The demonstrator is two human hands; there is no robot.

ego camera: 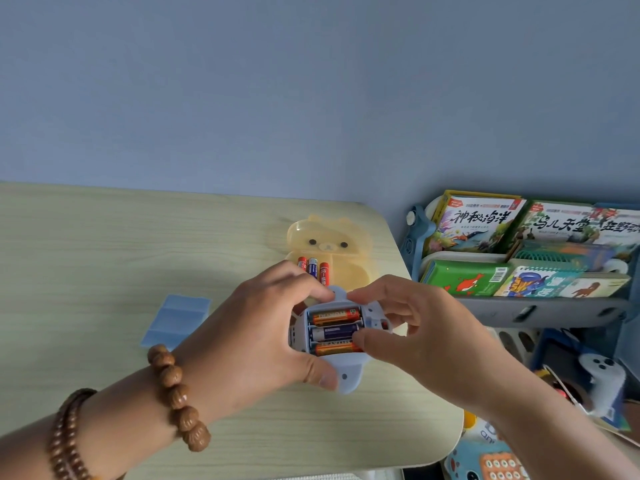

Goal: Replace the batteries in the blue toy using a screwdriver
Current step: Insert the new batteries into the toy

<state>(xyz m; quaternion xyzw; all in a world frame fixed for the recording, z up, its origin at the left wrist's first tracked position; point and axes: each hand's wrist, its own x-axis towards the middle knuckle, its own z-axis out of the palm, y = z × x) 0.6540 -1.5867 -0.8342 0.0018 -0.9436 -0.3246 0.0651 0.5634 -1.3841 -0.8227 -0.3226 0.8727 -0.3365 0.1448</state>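
Note:
The blue toy (pixel 346 374) is held above the table with its battery bay uncovered and facing me. Three batteries (pixel 334 332) lie in the bay: orange, dark blue, orange. My left hand (pixel 256 337) grips the toy from the left, thumb on its lower edge. My right hand (pixel 412 334) holds its right side, with the thumb tip on the right end of the lowest battery. Behind, an open yellow bear-shaped case (pixel 349 268) holds three more batteries (pixel 313 266). No screwdriver is in sight.
A folded blue cloth (pixel 176 322) lies on the wooden table (pixel 104 258) to the left. To the right of the table stands a rack of picture books (pixel 526 247). Toys (pixel 491 459) lie on the floor at the lower right.

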